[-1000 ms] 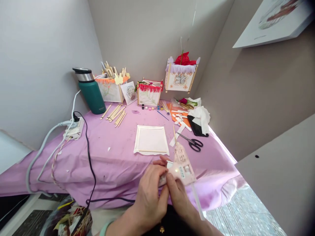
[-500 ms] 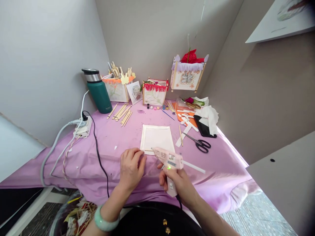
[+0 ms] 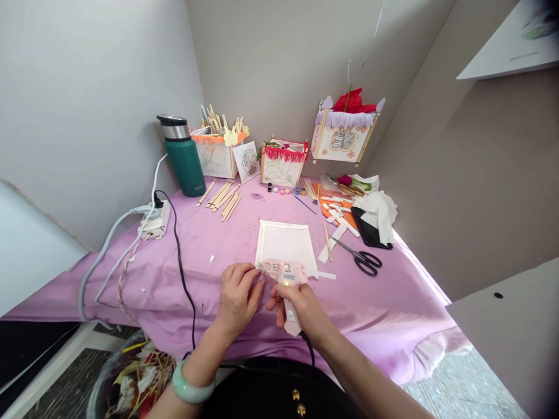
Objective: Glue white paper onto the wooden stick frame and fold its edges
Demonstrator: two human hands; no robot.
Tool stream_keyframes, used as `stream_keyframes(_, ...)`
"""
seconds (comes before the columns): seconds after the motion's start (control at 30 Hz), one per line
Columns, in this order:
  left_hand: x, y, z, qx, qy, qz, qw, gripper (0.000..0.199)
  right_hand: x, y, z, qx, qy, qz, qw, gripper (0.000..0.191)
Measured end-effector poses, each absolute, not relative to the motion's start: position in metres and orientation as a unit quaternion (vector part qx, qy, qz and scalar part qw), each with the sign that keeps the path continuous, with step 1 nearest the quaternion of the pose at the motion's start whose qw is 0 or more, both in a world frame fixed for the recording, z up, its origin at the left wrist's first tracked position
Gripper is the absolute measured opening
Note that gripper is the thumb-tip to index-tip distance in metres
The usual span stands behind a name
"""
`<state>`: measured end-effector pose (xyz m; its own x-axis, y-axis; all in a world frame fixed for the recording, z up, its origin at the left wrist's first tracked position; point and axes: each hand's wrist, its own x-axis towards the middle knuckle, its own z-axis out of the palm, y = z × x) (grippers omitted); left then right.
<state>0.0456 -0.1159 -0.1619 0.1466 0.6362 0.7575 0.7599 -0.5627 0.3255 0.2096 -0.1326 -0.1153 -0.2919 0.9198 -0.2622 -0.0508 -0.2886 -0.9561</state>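
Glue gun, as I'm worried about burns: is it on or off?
On, apparently: a small light glows on the gun, beside the right hand.

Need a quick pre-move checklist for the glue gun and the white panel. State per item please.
1. Glue gun gripped in the right hand: ok, fingers wrapped around its handle.
2. Nozzle at the panel: ok, at the near-left corner of the white panel.
3. Left hand clear of the nozzle: not ok, its fingertips are right beside it.
4. Glue stick in the gun: ok, its end sticks out of the back.
5. Scissors off the panel: ok, lying to its right.
6. Nozzle hot: cannot tell, though a small light on the gun is lit.
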Motion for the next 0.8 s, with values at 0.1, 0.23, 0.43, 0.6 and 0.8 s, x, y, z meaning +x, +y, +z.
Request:
stream_keyframes(0.1, 0.0454, -0.1163, -0.1619, -0.754, -0.463, -0.461, 0.067, 0.018, 0.2070, -0.1310, -0.1136, -0.468, -0.460, 0.658, 0.371, 0.024)
stream_keyframes(0.23, 0.0456, -0.1160, -0.1616, -0.754, -0.461, -0.463, 0.068, 0.018, 0.2052, -0.1303, -0.1135, -0.465, -0.469, 0.656, 0.365, 0.025)
stream_keyframes(0.43, 0.0455, -0.1153, -0.1619, -0.756, -0.459, -0.461, 0.066, 0.018, 0.2031, -0.1288, -0.1136, -0.465, -0.466, 0.660, 0.363, 0.024)
stream_keyframes(0.6, 0.0449, -0.1155, -0.1623, -0.756, -0.461, -0.460, 0.069, 0.017, 0.2026, -0.1285, -0.1135, -0.462, -0.467, 0.661, 0.362, 0.023)
stream_keyframes(0.8, 0.0448, -0.1153, -0.1625, -0.756, -0.461, -0.457, 0.078, 0.017, 0.2030, -0.1294, -0.1135, -0.467, -0.467, 0.658, 0.361, 0.023)
